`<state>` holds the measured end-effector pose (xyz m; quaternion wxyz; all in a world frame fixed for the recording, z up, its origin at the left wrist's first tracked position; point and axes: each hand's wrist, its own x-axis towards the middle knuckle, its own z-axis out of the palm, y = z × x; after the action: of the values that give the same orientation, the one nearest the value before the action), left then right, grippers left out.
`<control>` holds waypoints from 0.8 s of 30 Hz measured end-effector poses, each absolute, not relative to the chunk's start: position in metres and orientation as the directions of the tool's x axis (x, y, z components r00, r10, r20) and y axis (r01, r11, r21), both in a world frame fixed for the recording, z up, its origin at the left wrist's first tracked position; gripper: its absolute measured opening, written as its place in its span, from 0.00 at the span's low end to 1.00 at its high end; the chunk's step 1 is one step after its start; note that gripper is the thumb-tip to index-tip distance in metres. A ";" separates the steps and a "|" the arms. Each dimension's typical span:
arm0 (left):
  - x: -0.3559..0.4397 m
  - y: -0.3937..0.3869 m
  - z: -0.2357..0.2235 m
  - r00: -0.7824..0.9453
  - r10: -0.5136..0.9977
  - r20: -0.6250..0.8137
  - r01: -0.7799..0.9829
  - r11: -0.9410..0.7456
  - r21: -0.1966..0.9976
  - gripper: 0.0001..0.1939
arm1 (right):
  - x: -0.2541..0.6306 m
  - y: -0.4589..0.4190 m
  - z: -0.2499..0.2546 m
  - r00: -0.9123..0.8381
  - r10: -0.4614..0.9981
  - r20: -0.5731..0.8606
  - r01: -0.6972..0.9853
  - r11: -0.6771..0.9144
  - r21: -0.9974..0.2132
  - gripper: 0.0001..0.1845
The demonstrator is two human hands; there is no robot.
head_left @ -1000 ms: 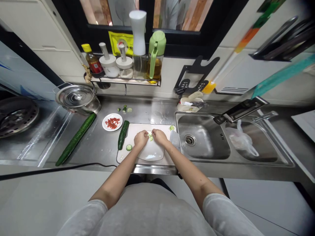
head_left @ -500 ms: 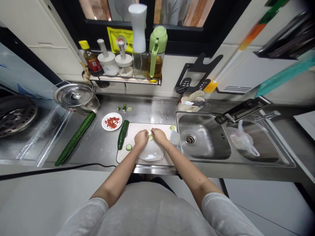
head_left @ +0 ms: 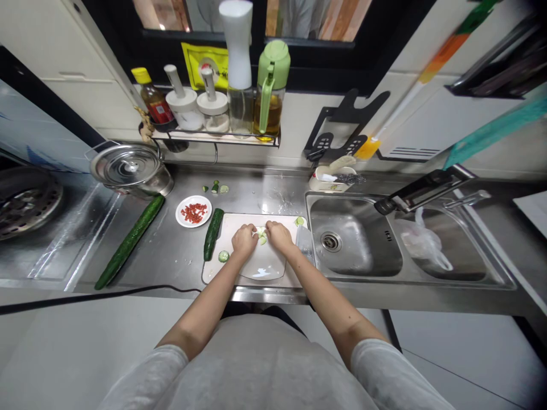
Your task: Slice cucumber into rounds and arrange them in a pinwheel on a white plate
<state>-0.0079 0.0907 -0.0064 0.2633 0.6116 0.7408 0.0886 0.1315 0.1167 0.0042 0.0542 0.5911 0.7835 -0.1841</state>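
Over a white plate (head_left: 262, 269) on the cutting board (head_left: 228, 228), my left hand (head_left: 245, 240) and my right hand (head_left: 279, 237) meet with bent, closed fingers. Thin pale-green cucumber slices (head_left: 262, 239) lie between them, and the fingertips of both pinch at slices there. Fingers partly cover what they hold. A cut length of cucumber (head_left: 213, 234) rests along the board's left side, with a round cucumber piece (head_left: 223, 256) beside it. Another few slices (head_left: 299, 221) are at the upper right corner. A broad knife blade (head_left: 304, 242) lies at the board's right edge.
Left of the board are a white dish (head_left: 181, 219) of chopped red bits, a whole cucumber (head_left: 130, 242) and a lidded steel pot (head_left: 132, 171). Cucumber ends (head_left: 215, 188) lie behind. To the right is a double sink (head_left: 354, 239) with a faucet (head_left: 427, 191). Bottles fill a wall rack (head_left: 217, 136).
My hands have drawn very slightly apart above the plate, the slices between them showing a bit more. The view has shifted a little; the other things stay in place.
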 end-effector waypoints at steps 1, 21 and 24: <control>-0.008 0.091 -0.006 -0.117 0.953 -0.279 0.854 0.240 0.462 0.08 | 0.133 0.115 0.005 -0.275 0.914 -0.298 0.950 0.212 -0.227 0.12; -0.006 0.090 -0.007 -0.142 0.953 -0.267 0.853 0.254 0.456 0.08 | 0.144 0.104 -0.001 -0.153 0.942 -0.299 0.952 0.060 -0.300 0.12; -0.019 0.082 0.000 -0.176 0.957 -0.232 0.828 0.271 0.491 0.09 | 0.158 0.096 0.000 -0.102 0.967 -0.233 0.925 0.006 -0.381 0.14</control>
<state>-0.0194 0.0815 0.0002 0.2528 0.5901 0.7561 0.1274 0.1579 0.0961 0.0003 -0.0473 0.6683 0.7077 -0.2243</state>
